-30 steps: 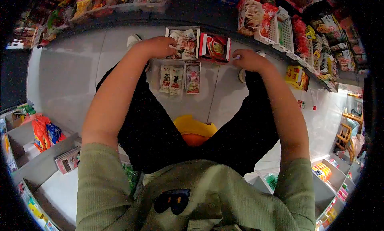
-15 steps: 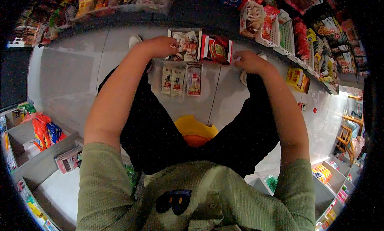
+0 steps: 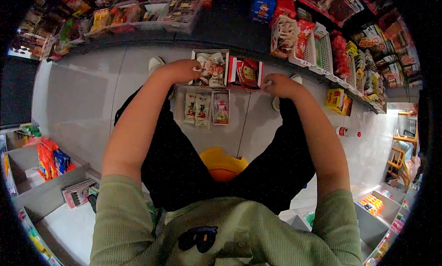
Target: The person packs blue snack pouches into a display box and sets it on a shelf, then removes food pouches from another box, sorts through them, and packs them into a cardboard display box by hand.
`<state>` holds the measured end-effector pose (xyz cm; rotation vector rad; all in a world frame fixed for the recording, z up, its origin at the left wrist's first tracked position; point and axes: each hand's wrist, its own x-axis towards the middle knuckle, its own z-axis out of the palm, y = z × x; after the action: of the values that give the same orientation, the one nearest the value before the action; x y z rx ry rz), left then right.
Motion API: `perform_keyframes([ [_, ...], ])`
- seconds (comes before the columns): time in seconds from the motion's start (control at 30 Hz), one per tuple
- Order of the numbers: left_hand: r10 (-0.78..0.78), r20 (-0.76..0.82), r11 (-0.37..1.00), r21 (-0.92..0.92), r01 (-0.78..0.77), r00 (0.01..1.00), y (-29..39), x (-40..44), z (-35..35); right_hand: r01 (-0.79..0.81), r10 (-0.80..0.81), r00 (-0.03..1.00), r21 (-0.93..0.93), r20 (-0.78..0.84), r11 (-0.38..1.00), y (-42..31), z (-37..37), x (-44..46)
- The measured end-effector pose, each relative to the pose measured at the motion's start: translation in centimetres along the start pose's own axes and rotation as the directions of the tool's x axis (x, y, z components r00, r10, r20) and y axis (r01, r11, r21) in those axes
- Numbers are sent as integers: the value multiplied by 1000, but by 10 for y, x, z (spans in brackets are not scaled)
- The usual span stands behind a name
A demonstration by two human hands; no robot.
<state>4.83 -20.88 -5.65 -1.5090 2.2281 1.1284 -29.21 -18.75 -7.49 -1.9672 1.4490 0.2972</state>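
Observation:
My left hand (image 3: 184, 71) is closed at the left wall of a white carton of snack packets (image 3: 212, 69), fingertips over its edge. Against that carton stands a red box (image 3: 245, 73) holding red packets. At the red box's right side my right hand (image 3: 280, 85) is curled, its thumb and finger at the edge; the exact grip is small in view. Just in front of the carton, a clear tray (image 3: 208, 122) holds white packets (image 3: 196, 108). Next to them is a small box with a pink packet (image 3: 221, 107).
A yellow stool (image 3: 220, 159) shows between my legs. White baskets of snacks (image 3: 326, 54) line the shelf at right. A yellow box (image 3: 338, 101) and a fallen container (image 3: 342, 131) are on the floor. Grey display bins (image 3: 48, 192) stand at lower left.
The view has tilted up, so the boxes and both hands appear lower and more shelf shows. My right hand looks slightly closer to the red box; the left stays at the carton.

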Motion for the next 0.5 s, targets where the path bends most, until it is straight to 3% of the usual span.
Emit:
perform_keyframes([
  [0.07, -11, -58, 993, 115, 17, 998, -3, 2, 2, -3, 3, 1000, 27, 18, 1000, -3, -1, -3],
  [0.13, -13, -46, 994, 106, 18, 999, -7, 6, 2, -75, 71, 996, 79, 50, 994, -13, -8, -10],
  [0.3, -78, 27, 997, 26, 78, 997, -2, 1, 0, -64, 61, 997, 80, 49, 995, -18, -14, -15],
  [0.37, -35, -49, 994, 99, 40, 998, -14, 9, 7, -101, 96, 994, 101, 54, 990, -20, -15, -15],
  [0.5, -10, 3, 996, 86, 9, 1000, -11, 6, 2, -78, 64, 993, 148, 100, 986, -14, -14, -13],
])
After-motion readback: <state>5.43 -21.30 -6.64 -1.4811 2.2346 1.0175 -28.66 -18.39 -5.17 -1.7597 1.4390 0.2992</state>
